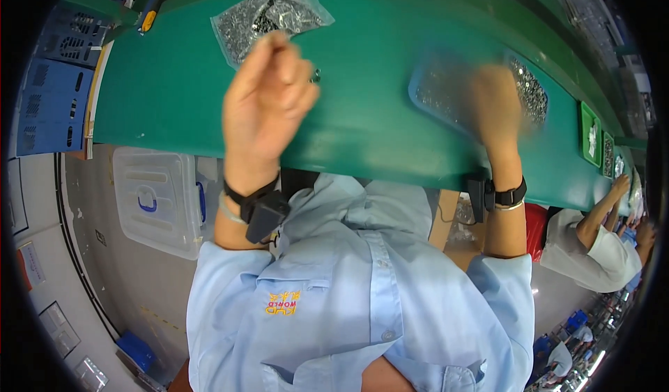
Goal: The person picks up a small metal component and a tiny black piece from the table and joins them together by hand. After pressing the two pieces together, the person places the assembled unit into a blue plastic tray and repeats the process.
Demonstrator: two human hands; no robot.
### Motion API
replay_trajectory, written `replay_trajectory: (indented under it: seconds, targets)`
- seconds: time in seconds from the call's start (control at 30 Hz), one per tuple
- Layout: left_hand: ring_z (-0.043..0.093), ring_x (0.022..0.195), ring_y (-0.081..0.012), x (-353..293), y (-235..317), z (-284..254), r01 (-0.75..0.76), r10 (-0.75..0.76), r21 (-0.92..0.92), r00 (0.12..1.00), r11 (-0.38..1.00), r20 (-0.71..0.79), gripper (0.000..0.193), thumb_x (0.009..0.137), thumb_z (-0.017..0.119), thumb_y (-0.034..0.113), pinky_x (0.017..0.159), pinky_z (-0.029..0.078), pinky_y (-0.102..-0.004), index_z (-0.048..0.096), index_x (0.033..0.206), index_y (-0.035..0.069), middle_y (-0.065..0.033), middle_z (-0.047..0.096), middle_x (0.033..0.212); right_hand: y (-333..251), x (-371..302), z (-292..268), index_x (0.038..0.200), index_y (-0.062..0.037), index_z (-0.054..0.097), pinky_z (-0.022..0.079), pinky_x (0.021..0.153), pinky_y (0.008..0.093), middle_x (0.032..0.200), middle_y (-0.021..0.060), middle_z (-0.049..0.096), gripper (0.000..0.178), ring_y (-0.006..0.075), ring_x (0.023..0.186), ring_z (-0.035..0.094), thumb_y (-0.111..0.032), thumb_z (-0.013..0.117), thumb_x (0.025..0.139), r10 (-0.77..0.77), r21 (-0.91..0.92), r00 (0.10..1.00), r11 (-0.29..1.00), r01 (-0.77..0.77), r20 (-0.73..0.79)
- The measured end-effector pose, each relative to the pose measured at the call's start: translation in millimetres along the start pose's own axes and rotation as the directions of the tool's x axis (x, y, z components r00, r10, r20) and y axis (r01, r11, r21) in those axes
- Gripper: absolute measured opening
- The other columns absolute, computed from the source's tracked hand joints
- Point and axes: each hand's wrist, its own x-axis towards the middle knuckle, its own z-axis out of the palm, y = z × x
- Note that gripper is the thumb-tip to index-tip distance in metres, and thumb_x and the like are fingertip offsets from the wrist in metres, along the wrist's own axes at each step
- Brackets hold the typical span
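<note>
My left hand (268,103) is raised over the green table, its fingers curled and the thumb pressed toward them. Whatever it holds, if anything, is hidden. Just beyond its fingertips lies a clear plastic bag (240,29) of small, dark metallic pieces. A tiny dark part (316,76) shows beside the knuckles, seemingly on the table. My right hand (496,103) is smeared by motion above a blue tray (414,89), so its fingers cannot be read. Many small shiny metal pieces (531,92) fill the tray, partly covered by that hand.
The green table (362,50) spans the view. Farther right stand a green tray (591,134) and a co-worker's arm (606,200). A yellow-handled tool (148,21) and blue bins (52,106) are at the left. A lidded clear box (155,197) sits below the table edge.
</note>
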Motion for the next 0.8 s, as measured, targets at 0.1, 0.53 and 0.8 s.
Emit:
replay_trajectory:
  seconds: [0.1, 0.53, 0.8]
  targets:
    - [0.039, 0.053, -0.0125, -19, 34, -14, -0.129, 0.150, 0.150, 0.979, 0.980, -0.138, 0.023, 0.098, 0.039, 0.020, 0.045, 0.033, -0.0245, 0.054, 0.101, 0.003, -0.0050, 0.049, 0.072, -2, 1, -4, 0.092, -0.0005, 0.060, 0.046, 0.076, 0.0356, 0.095, 0.0108, 0.060, 0.013, 0.0285, 0.087, 0.058, -0.010, 0.056, 0.084, -0.016, -0.171, 0.973, 0.984, 0.056, 0.228]
    - [0.047, 0.050, -0.0105, -57, 13, -29, 0.109, 0.096, 0.435, 0.901, 0.894, -0.423, 0.015, 0.095, 0.048, 0.017, 0.044, 0.036, -0.0223, 0.053, 0.094, 0.003, -0.0040, 0.054, 0.066, -111, 31, 113, 0.091, -0.0048, 0.061, 0.048, 0.067, 0.0359, 0.083, 0.0095, 0.056, 0.013, 0.0279, 0.078, 0.058, -0.009, 0.064, 0.079, -0.253, 0.203, 0.858, 0.963, 0.178, 0.447]
    - [0.048, 0.052, -0.0085, -42, -8, -11, 0.318, -0.044, 0.527, 0.883, 0.788, -0.467, 0.016, 0.094, 0.052, 0.019, 0.045, 0.037, -0.0203, 0.054, 0.097, 0.004, -0.0033, 0.055, 0.068, -117, 29, 77, 0.089, -0.0051, 0.061, 0.048, 0.066, 0.0337, 0.082, 0.0075, 0.057, 0.017, 0.0256, 0.077, 0.058, -0.006, 0.069, 0.074, -0.261, 0.410, 0.878, 0.908, 0.084, 0.400]
